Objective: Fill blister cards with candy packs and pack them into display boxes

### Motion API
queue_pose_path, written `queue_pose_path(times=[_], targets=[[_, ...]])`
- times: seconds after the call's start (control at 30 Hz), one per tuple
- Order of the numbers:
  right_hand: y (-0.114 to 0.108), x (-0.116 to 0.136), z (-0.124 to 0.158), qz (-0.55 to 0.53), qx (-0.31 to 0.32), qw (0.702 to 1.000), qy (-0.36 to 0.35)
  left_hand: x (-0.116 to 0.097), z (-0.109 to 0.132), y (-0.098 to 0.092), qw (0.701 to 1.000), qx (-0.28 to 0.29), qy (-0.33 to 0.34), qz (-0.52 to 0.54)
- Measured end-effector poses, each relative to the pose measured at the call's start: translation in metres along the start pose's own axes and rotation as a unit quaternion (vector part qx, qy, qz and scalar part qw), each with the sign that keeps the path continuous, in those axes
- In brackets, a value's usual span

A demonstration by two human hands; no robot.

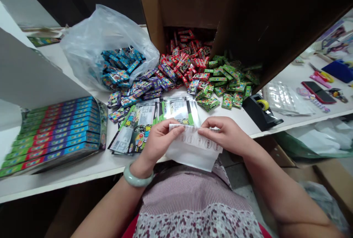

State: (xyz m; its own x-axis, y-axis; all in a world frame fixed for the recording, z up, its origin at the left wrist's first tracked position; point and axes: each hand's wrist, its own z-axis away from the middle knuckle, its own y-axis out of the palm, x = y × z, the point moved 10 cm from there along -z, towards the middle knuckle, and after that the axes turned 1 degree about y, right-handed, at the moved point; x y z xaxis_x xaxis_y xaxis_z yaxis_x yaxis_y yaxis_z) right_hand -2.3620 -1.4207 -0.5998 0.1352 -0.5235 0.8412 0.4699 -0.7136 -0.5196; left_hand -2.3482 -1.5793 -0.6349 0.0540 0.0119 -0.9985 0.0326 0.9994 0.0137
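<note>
Between my two hands, just past the table's front edge, is a white sheet of round stickers with a blank white backing hanging below it. My left hand pinches the sheet's upper left corner between thumb and fingers. At the upper right my right hand has thumb and forefinger closed on the same sheet. Printed plastic pouches, black and green, lie on the table by my left hand. Behind them are small purple packets, red packets and green packets in loose heaps.
An open carton lies behind the red packets. To its left sits a clear bag of blue packets. Stacked coloured packets fill a box at left. At right are a tape dispenser, clear sheets and a phone.
</note>
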Motion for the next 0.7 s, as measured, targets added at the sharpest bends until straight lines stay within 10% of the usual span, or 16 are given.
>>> queue_pose_path(times=[0.7], targets=[[-0.002, -0.017, 0.004, -0.037, -0.014, 0.999, 0.032, 0.010, 0.001, -0.003, 0.999, -0.028, 0.012, 0.039]])
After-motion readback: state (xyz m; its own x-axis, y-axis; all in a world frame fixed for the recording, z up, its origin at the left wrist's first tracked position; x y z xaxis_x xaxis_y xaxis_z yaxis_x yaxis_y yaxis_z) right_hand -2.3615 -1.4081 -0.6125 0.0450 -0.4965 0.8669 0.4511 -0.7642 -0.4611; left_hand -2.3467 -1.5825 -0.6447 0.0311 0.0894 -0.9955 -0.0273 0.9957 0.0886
